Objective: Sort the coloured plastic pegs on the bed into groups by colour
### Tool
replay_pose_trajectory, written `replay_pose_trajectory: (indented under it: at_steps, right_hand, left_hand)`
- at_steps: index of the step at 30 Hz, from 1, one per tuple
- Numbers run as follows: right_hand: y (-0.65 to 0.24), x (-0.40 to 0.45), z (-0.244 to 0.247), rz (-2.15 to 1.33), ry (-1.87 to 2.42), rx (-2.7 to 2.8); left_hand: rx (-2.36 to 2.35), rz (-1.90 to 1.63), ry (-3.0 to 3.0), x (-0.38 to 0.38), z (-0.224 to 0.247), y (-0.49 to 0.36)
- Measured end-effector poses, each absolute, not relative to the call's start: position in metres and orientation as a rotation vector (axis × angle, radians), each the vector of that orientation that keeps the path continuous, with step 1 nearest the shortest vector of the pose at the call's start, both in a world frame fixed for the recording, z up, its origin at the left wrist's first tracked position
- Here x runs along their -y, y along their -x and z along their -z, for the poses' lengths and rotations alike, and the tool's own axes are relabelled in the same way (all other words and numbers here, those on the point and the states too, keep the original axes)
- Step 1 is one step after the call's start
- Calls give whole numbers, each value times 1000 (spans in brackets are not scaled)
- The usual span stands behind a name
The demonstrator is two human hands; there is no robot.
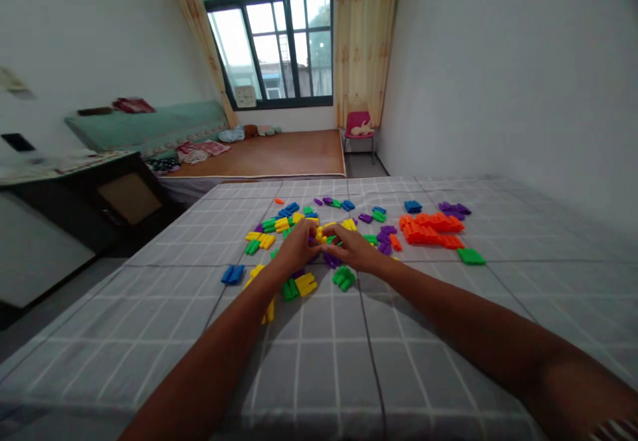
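My left hand (299,245) and my right hand (353,248) meet over a spread of plastic building blocks. Between their closed fingertips is a small yellow building block (319,234), partly hidden by the fingers. Loose pieces in yellow, green, blue and purple lie around and under both hands. Close to my left wrist are a yellow block (306,284) and a green block (290,289). Another green block (343,279) rests just below my right hand. To the right, orange blocks (429,230) are gathered in a joined-looking group.
A grey checked cloth (323,368) covers the table. Beyond the orange group are purple blocks (453,210), a blue block (413,207) and a green block (471,256). A blue block (232,274) lies at left. Behind the table stand a bed (294,152) and a pink chair (356,122).
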State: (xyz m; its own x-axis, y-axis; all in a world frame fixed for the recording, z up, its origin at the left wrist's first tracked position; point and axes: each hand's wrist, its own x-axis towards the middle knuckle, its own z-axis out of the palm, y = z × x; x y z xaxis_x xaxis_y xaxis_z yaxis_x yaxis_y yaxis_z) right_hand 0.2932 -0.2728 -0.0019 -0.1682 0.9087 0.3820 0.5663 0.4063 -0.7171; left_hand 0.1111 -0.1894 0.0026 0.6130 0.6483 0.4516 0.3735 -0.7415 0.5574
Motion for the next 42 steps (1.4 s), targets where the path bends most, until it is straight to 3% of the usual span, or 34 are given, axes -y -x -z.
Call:
replay_pose_trajectory:
  at_steps: [8, 18, 22, 27, 34, 42]
  right_hand:
    - [-312, 275, 10, -496, 1392, 1842]
    - [-319, 276, 11, -370, 1184, 1904]
    - [-326, 272, 20, -222, 1197, 1873]
    - [-339, 267, 25, -269, 1390, 1724]
    - [-347, 262, 31, -315, 1303, 1735]
    - [-424, 240, -24, -230, 1537, 1606]
  left_hand:
    - [-657, -560, -2513, 205, 0, -118]
    - [-642, -718, -2491, 209, 5, -117]
    - [-670, -663, -2599, 206, 12, -115]
    - [-606, -549, -2658, 206, 10, -116]
    - [-611, -497, -2639, 203, 11, -115]
    - [-599, -483, -2616, 207, 5, -113]
